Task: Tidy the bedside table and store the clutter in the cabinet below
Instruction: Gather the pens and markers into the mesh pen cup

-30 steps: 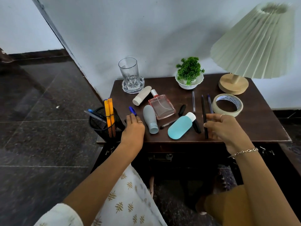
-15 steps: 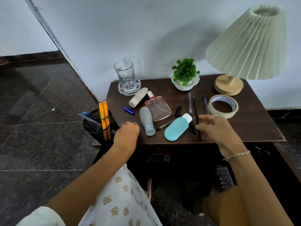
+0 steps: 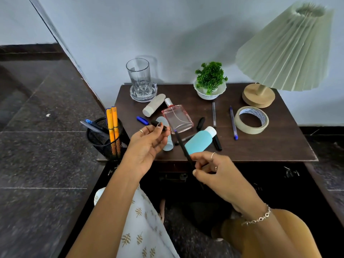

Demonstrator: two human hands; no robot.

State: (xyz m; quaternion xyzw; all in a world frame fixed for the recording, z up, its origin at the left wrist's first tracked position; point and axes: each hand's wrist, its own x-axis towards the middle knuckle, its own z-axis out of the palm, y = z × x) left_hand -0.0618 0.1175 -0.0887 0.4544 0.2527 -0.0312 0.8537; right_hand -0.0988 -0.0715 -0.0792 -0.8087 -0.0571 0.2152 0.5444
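My right hand [image 3: 217,170] pinches a black pen [image 3: 183,146] by its lower part, tip pointing up and left over the table's front edge. My left hand [image 3: 147,144] is raised palm up and pinches a small black pen cap [image 3: 158,125] close to the pen's tip. On the dark bedside table [image 3: 270,146] lie a blue bottle [image 3: 200,140], a pink perfume bottle [image 3: 177,119], a grey tube [image 3: 166,144], a beige tube [image 3: 154,107], a blue cap [image 3: 142,120], a clear pen [image 3: 214,114], a blue pen [image 3: 233,122] and a tape roll [image 3: 251,120].
A black mesh pen holder [image 3: 104,138] with orange and blue pens stands at the table's front left corner. At the back stand a glass [image 3: 138,77] on a coaster, a small potted plant [image 3: 210,81] and a lamp [image 3: 286,49]. The cabinet [image 3: 279,179] below is dark.
My right hand has lifted the black pen off the table and drawn it towards me. My left hand has turned palm up and risen with the black cap, near the pen's tip.
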